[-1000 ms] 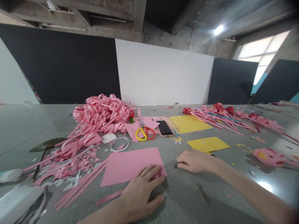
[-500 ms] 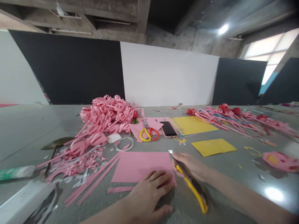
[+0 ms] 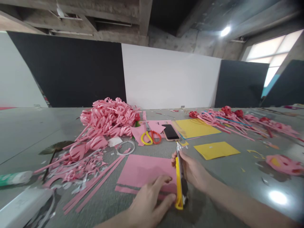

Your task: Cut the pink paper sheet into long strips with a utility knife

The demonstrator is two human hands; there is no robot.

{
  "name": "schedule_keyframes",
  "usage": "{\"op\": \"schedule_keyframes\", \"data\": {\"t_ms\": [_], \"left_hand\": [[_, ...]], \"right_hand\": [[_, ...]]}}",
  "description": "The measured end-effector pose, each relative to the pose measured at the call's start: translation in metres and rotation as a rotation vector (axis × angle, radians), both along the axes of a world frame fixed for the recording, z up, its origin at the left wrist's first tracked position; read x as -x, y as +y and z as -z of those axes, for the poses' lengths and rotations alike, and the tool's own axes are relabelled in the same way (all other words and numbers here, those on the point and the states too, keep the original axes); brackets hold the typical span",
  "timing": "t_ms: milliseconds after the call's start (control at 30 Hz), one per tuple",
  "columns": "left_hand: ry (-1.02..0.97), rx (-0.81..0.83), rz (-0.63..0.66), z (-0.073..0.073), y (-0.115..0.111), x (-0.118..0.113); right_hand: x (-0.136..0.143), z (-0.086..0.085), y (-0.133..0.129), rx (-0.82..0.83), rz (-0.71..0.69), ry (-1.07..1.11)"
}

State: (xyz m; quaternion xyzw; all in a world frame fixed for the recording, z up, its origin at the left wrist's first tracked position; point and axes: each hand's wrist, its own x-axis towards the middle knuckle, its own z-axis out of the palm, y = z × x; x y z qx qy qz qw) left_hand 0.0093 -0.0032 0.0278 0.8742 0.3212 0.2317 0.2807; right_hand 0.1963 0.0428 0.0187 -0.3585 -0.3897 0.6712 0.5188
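Observation:
A pink paper sheet lies flat on the grey table. Along its near edge runs a narrow pink strip, with a thin gap between the two. My left hand is over the near right part of the sheet, thumb and index finger apart, holding nothing that I can see. The other fingertips are partly hidden. In my right hand, at the sheet's right edge, is a yellow utility knife with its metal tip pointing away from me. Several cut pink strips lie left of the sheet.
Behind the sheet are scissors, a phone and a roll of tape. Yellow paper lies to the right. A big heap of curled pink paper stands back left; a white box is front left.
The utility knife has swung from a slant to nearly straight away from me. My left hand has lifted from flat to bent fingers. The sheet and near strip have turned slightly.

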Motion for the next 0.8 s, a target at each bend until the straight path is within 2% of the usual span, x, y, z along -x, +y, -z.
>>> {"op": "schedule_keyframes", "data": {"t_ms": [67, 167, 233, 300, 400, 533, 700, 733, 800], "left_hand": [[-0.106, 0.196, -0.082, -0.002, -0.003, -0.003], [-0.258, 0.556, -0.078, -0.001, -0.006, -0.011], [-0.32, 0.781, -0.093, 0.005, -0.007, -0.016], [-0.333, 0.878, -0.143, 0.012, -0.006, -0.019], [-0.339, 0.879, -0.221, 0.017, -0.004, -0.02], [-0.385, 0.901, -0.222, 0.012, -0.003, -0.018], [-0.351, 0.877, -0.157, 0.003, -0.003, -0.016], [-0.317, 0.829, -0.153, 0.0, -0.004, -0.015], [-0.209, 0.622, -0.157, -0.005, -0.006, -0.014]], "right_hand": [[0.007, -0.007, -0.009, 0.004, 0.108, 0.102], [0.017, -0.014, -0.026, -0.041, 0.184, 0.216], [0.022, -0.014, -0.035, -0.059, 0.161, 0.213], [0.026, -0.013, -0.041, -0.071, 0.086, 0.175], [0.027, -0.009, -0.044, -0.068, -0.059, 0.118], [0.027, -0.007, -0.043, -0.073, -0.151, 0.069], [0.027, -0.009, -0.041, -0.15, -0.135, -0.065], [0.025, -0.01, -0.039, -0.176, -0.115, -0.109], [0.018, -0.014, -0.032, -0.228, -0.035, -0.23]]}}
